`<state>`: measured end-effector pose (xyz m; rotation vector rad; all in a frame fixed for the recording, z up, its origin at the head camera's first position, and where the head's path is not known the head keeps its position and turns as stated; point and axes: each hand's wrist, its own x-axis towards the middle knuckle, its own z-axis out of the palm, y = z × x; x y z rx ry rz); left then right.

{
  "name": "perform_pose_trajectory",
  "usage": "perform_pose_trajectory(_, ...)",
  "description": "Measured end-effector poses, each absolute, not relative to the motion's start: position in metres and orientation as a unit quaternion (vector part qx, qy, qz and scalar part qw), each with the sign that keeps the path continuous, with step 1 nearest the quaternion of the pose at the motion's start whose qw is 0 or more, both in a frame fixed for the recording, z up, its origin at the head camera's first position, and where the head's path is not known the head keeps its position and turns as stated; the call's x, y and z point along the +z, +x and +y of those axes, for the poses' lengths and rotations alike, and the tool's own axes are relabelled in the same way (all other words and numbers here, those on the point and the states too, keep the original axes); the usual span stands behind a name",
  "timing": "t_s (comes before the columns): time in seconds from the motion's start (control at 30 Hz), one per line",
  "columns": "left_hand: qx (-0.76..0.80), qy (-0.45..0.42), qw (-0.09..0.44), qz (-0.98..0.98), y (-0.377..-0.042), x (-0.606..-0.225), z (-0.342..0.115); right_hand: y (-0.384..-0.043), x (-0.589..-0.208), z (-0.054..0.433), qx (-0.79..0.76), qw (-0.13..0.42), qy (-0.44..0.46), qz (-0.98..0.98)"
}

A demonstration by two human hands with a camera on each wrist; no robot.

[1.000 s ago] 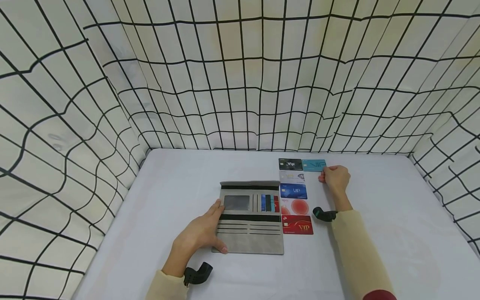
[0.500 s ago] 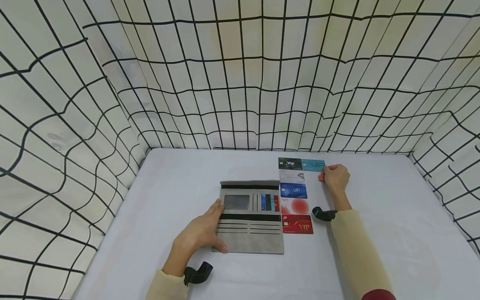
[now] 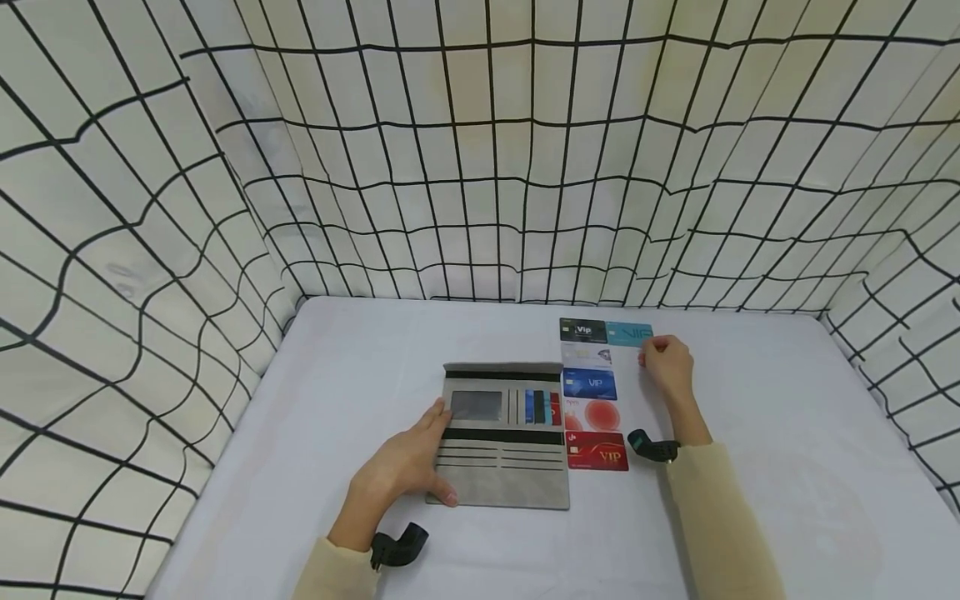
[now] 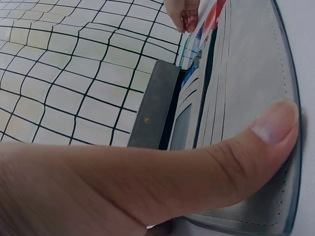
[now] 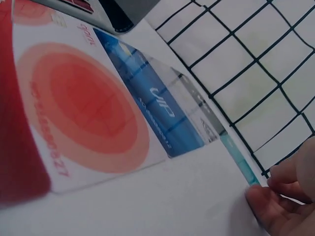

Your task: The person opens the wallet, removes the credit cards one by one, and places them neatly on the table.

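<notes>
An unfolded grey wallet [image 3: 504,487] lies on the white table, with several cards tucked in its slots [image 3: 542,407]. My left hand [image 3: 401,462] rests along the wallet's left side with its fingers extended. In the left wrist view, the thumb [image 4: 236,162] lies across the grey panel near its stitched edge. My right hand [image 3: 669,367] pinches the right end of a teal VIP card [image 3: 627,333], which lies beside a black Vip card [image 3: 582,330]. The right wrist view has the curled fingertips [image 5: 261,196] right at the teal card's end.
Below the black card, a column runs down beside the wallet: a silver card [image 3: 587,355], a blue VIP card [image 3: 589,384], a white card with red circles [image 3: 592,414] and a red VIP card [image 3: 597,451]. Black-gridded white walls [image 3: 480,200] border the table.
The head view has shifted slightly. My right wrist and forearm have dropped a little toward me, with the fingertips still at the teal card. My left hand stays on the wallet.
</notes>
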<state>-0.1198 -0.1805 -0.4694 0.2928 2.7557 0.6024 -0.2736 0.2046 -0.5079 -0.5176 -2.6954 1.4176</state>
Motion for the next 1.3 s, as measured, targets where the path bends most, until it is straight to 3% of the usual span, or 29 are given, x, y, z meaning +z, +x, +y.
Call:
perform_pose_trajectory(0.53, 0.209, 0.100, 0.162, 0.959, -0.121, -0.471, -0.180, -0.258, -0.507, 0.201, 0.480, -0.006, -0.160, -0.862)
perform_pose_trajectory(1.03, 0.209, 0.099, 0.157, 0.960, -0.120, -0.468, -0.179, -0.255, -0.488, 0.187, 0.485, -0.001, -0.148, -0.862)
perform_pose_trajectory(1.3, 0.211, 0.101, 0.161, 0.959, -0.121, -0.469, -0.179, -0.248, -0.472, 0.170, 0.458, 0.015, -0.087, -0.885)
